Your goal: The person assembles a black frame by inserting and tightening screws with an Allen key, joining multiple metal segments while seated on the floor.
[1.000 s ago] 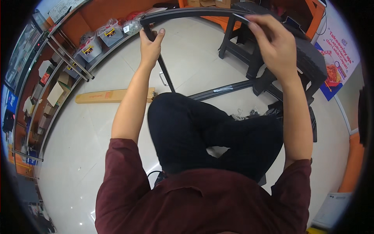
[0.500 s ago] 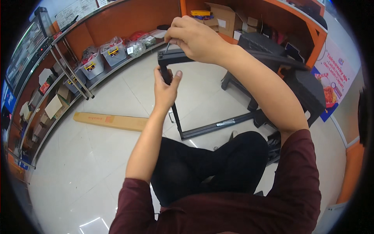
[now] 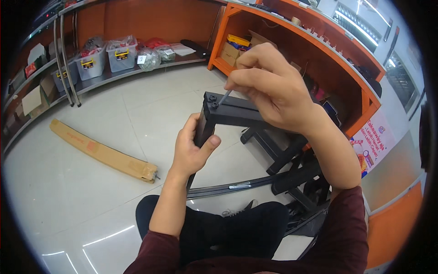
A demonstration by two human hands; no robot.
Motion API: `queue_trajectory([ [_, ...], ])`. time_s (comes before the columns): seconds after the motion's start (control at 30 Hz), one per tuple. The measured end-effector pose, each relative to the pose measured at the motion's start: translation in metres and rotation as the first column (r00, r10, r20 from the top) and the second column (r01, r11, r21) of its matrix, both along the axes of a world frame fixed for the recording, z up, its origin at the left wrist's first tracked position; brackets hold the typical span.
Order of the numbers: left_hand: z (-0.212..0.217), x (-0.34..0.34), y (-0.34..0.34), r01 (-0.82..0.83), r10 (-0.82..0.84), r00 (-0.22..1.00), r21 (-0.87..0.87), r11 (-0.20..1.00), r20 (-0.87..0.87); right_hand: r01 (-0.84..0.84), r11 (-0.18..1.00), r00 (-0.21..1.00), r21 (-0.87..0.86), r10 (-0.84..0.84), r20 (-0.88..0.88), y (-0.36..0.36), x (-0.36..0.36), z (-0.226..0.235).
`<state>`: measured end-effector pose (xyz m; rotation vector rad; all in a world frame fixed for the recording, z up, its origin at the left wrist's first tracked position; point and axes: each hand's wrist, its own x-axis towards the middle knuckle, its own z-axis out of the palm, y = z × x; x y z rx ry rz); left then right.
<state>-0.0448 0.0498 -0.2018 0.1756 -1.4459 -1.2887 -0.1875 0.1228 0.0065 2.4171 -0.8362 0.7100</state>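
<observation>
A black metal frame (image 3: 239, 111) stands upright before my crossed legs, with two bolts (image 3: 213, 105) at its top left corner. My left hand (image 3: 189, 148) is wrapped round the upright just below that corner, its thumb on the near side. Between the fingertips of my right hand (image 3: 280, 93) is a thin grey hex key (image 3: 224, 97), tilted, its lower end at the nearer bolt. The rest of the key is hidden by my fingers. A small silvery piece (image 3: 240, 186) lies on the frame's lower bar (image 3: 214, 191).
A long cardboard box (image 3: 102, 153) lies on the tiled floor to the left. Black stools (image 3: 269, 148) stand behind the frame at right. Plastic bins (image 3: 122, 57) line a low shelf at the back left, beside an orange cabinet (image 3: 369, 105).
The view has shifted, so the frame's corner and both hands sit lower in the picture. My right hand has turned, still pinching the key at the corner; my left hand keeps its grip.
</observation>
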Motion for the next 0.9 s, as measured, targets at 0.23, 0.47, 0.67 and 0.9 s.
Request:
queue_trajectory([
  [0.23,-0.001,0.014,0.009,-0.008,0.011,0.998,-0.036,0.999,0.063,-0.021,0.996,0.993,-0.088,0.010,-0.119,-0.006,0.007,0.000],
  [0.47,0.005,0.008,0.012,-0.103,0.131,0.974,-0.151,0.983,0.184,-0.037,0.995,0.984,-0.088,0.021,-0.176,-0.004,-0.007,0.005],
  [0.67,0.002,0.019,-0.001,-0.141,0.162,0.978,-0.160,0.977,0.132,-0.173,0.977,0.896,-0.125,0.104,-0.432,-0.023,0.022,0.030],
  [0.9,-0.001,-0.008,0.005,0.018,-0.012,1.000,-0.289,0.957,0.023,0.407,0.910,0.841,0.079,-0.339,-0.421,0.041,-0.044,0.035],
])
